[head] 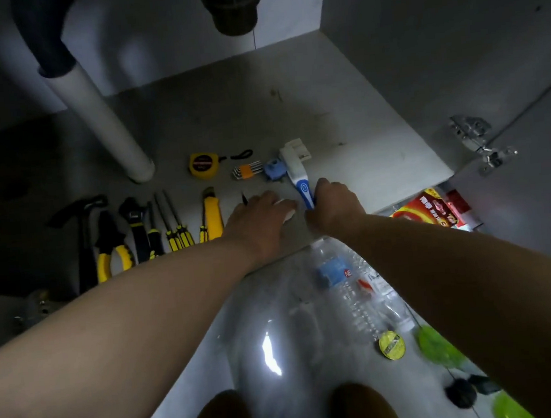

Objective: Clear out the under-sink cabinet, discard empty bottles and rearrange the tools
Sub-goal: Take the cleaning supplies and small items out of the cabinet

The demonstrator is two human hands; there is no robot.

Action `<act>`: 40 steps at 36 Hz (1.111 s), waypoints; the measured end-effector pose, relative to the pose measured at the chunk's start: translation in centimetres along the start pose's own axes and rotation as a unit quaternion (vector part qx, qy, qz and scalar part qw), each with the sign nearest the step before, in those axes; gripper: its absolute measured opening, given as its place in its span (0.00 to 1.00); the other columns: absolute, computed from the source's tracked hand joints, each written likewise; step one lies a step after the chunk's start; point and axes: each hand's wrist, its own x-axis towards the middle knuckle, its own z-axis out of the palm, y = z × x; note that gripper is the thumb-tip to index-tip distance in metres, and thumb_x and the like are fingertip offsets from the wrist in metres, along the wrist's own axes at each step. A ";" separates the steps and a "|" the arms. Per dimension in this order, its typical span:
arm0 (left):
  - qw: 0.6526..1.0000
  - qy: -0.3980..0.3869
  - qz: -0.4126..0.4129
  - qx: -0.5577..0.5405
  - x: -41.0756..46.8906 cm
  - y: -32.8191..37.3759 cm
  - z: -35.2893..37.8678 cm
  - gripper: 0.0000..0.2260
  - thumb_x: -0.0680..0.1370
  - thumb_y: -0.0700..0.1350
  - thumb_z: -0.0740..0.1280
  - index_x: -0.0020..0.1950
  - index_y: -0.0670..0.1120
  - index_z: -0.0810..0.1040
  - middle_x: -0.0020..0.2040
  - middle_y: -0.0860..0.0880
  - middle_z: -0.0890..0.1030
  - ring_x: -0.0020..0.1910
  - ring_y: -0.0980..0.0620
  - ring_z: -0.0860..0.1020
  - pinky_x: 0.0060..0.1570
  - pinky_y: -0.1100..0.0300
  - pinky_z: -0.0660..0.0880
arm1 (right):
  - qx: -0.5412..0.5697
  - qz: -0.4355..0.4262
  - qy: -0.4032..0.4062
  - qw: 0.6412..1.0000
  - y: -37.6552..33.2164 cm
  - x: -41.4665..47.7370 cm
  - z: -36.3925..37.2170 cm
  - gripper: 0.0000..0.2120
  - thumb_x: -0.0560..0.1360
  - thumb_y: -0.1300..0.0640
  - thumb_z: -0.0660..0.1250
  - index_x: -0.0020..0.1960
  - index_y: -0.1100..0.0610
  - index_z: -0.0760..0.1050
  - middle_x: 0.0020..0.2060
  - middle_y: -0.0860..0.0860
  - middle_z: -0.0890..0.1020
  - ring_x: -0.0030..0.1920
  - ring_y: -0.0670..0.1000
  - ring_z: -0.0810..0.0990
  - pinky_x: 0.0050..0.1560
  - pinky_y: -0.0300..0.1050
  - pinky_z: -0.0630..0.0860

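Brush [298,177], blue-and-white handle: near the front edge of the cabinet floor [292,107], right of centre. Long axis runs front to back, head toward the rear. The right hand [333,203] has its fingers wrapped round the handle. The left hand [261,216] lies over a small white item [289,212]; its grip cannot be told. Clear bottle [346,276], blue label unreadable, lies in front of the cabinet.

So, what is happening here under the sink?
A person is arranging tools on the cabinet floor. The right hand holds a blue-and-white handled tool; the left hand is on a small white object beside it. A hammer, pliers, a wrench, screwdrivers and a utility knife lie in a row at the left. Clear plastic bottles lie in front of the cabinet.
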 end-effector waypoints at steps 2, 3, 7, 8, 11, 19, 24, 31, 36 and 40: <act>1.000 0.020 -0.003 -0.012 0.4 0.0 0.5 0.25 0.80 0.43 0.65 0.76 0.54 0.66 0.69 0.46 0.70 0.67 0.43 0.70 0.66 0.46 0.69 | 0.004 0.010 -0.008 1.000 0.3 -0.3 0.0 0.20 0.71 0.51 0.75 0.58 0.57 0.73 0.52 0.56 0.81 0.51 0.56 0.80 0.46 0.44 0.74; 0.999 0.031 -0.003 -0.022 0.5 0.1 0.6 0.23 0.79 0.42 0.65 0.74 0.52 0.68 0.67 0.45 0.71 0.66 0.43 0.70 0.65 0.46 0.71 | 0.009 0.017 -0.015 1.000 0.6 -0.6 -0.2 0.19 0.70 0.50 0.76 0.54 0.56 0.74 0.50 0.54 0.82 0.48 0.54 0.81 0.46 0.44 0.75; 0.996 0.061 -0.015 -0.060 0.2 0.1 0.9 0.17 0.78 0.39 0.66 0.66 0.48 0.72 0.61 0.42 0.72 0.62 0.41 0.72 0.60 0.46 0.72 | 0.059 0.055 -0.033 0.996 1.7 -3.8 -0.5 0.19 0.69 0.43 0.75 0.48 0.56 0.76 0.42 0.54 0.84 0.42 0.54 0.85 0.49 0.50 0.82; 0.995 0.068 -0.016 -0.070 0.1 0.0 1.0 0.15 0.78 0.39 0.67 0.64 0.48 0.72 0.59 0.42 0.72 0.60 0.41 0.72 0.58 0.48 0.72 | 0.069 0.058 -0.030 0.996 2.0 -5.1 -0.3 0.19 0.69 0.43 0.75 0.48 0.57 0.76 0.41 0.54 0.84 0.42 0.54 0.85 0.49 0.50 0.82; 0.991 0.084 -0.025 -0.105 -0.6 -0.2 0.9 0.14 0.77 0.41 0.67 0.61 0.48 0.72 0.57 0.43 0.72 0.56 0.40 0.74 0.55 0.49 0.74 | 0.107 0.048 -0.012 0.993 3.5 -9.5 0.9 0.16 0.70 0.46 0.75 0.45 0.57 0.74 0.39 0.55 0.84 0.40 0.56 0.85 0.45 0.55 0.82; 0.959 0.143 -0.086 -0.228 -2.0 -0.1 0.6 0.15 0.71 0.44 0.70 0.52 0.50 0.68 0.54 0.47 0.70 0.51 0.46 0.73 0.45 0.57 0.69 | 0.101 0.034 -0.177 0.978 5.9 -17.1 5.8 0.14 0.69 0.49 0.73 0.46 0.54 0.72 0.40 0.52 0.83 0.36 0.51 0.85 0.42 0.53 0.83; 0.949 0.141 -0.091 -0.265 -2.6 -0.3 1.1 0.15 0.71 0.43 0.72 0.53 0.50 0.71 0.56 0.46 0.71 0.47 0.51 0.71 0.39 0.67 0.65 | 0.004 0.001 -0.211 0.977 5.0 -15.8 7.7 0.20 0.73 0.46 0.71 0.58 0.56 0.74 0.53 0.55 0.81 0.51 0.55 0.82 0.54 0.51 0.79; 0.951 0.141 -0.069 -0.266 -3.6 -1.3 2.0 0.13 0.73 0.35 0.68 0.55 0.47 0.78 0.54 0.42 0.75 0.50 0.52 0.72 0.51 0.70 0.71 | 0.020 0.026 -0.167 0.985 3.5 -13.1 9.4 0.17 0.74 0.55 0.71 0.61 0.58 0.74 0.56 0.57 0.80 0.54 0.56 0.81 0.54 0.51 0.81; 0.943 0.170 -0.084 -0.275 -3.5 -2.3 2.3 0.15 0.74 0.33 0.68 0.56 0.47 0.79 0.56 0.46 0.73 0.48 0.62 0.70 0.46 0.80 0.64 | 0.021 -0.026 -0.080 0.996 3.1 -13.1 8.4 0.11 0.78 0.51 0.67 0.56 0.55 0.73 0.54 0.54 0.79 0.51 0.54 0.81 0.53 0.49 0.80; 0.923 0.204 -0.097 -0.311 -3.0 -2.7 1.9 0.13 0.76 0.34 0.69 0.56 0.49 0.77 0.58 0.46 0.74 0.56 0.50 0.74 0.53 0.63 0.73 | 0.073 -0.143 0.100 0.982 0.9 -10.4 4.2 0.07 0.77 0.50 0.62 0.51 0.52 0.72 0.50 0.52 0.74 0.40 0.55 0.79 0.40 0.54 0.80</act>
